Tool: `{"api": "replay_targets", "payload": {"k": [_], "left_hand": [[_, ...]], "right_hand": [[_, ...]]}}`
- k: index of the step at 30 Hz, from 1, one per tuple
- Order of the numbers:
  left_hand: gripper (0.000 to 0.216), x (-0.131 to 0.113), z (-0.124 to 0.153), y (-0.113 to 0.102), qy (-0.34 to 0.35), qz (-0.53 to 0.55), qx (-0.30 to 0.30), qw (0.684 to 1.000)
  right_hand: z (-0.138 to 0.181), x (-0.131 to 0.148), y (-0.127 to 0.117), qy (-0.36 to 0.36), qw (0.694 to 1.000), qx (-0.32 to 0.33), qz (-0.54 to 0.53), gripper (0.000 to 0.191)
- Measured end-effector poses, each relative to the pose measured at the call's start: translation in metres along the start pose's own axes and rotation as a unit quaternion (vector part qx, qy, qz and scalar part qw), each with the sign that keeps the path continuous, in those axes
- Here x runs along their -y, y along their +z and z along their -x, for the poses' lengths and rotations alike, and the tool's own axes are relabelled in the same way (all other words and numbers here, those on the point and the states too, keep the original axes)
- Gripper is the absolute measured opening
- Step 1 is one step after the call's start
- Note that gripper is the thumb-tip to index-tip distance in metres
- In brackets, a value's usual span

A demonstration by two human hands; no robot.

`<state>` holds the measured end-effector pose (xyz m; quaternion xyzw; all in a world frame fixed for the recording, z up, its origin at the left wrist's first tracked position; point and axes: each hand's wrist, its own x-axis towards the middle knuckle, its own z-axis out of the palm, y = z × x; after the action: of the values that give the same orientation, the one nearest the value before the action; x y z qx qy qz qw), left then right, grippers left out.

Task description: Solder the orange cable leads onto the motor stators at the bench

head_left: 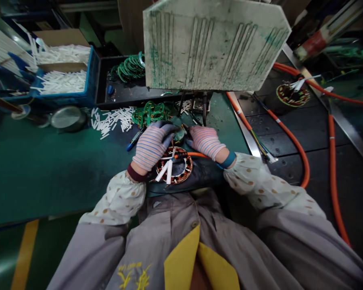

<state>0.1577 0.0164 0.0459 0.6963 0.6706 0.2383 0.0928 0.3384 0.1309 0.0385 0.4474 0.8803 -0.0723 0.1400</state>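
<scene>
A ring-shaped motor stator (186, 171) with copper windings lies at the table's front edge. White sleeves (169, 172) and an orange cable (196, 154) are on it. Just beyond the stator, my left hand (154, 143), in a striped glove with dark fingers, is curled beside thin wires (172, 141) that rise from the ring; it seems to pinch one. My right hand (206, 140), gloved alike, has its fingers drawn together above the orange cable; what they hold is too small to make out. A round greenish piece (179, 135) shows between the hands.
Green lacing cord (153, 112), loose white tubes (115, 121) and a blue marker (135, 139) lie left of the hands. A blue bin (89, 80) holds more tubes. A pale board (211, 48) stands ahead. Orange cables (293, 141) and another stator (290, 96) are right.
</scene>
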Motion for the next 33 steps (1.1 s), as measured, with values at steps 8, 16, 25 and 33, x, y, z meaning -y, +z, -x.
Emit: {"api": "replay_targets", "payload": {"k": [8, 16, 25, 33], "left_hand": [[0.033, 0.005, 0.003, 0.003, 0.018, 0.044, -0.024, 0.999], [0.031, 0.005, 0.000, 0.004, -0.001, 0.022, -0.033, 0.999], [0.034, 0.003, -0.002, 0.005, -0.008, 0.013, -0.025, 1.000], [0.039, -0.012, 0.034, -0.042, -0.009, 0.209, 0.054, 0.976]], "right_hand": [[0.012, -0.022, 0.010, 0.028, 0.985, -0.110, -0.130, 0.041], [0.055, -0.032, 0.029, -0.123, 0.938, -0.156, -0.282, 0.031], [0.059, -0.057, 0.018, -0.088, 0.946, -0.138, -0.279, 0.031], [0.031, -0.073, 0.042, 0.021, 0.819, -0.084, -0.566, 0.050]]}}
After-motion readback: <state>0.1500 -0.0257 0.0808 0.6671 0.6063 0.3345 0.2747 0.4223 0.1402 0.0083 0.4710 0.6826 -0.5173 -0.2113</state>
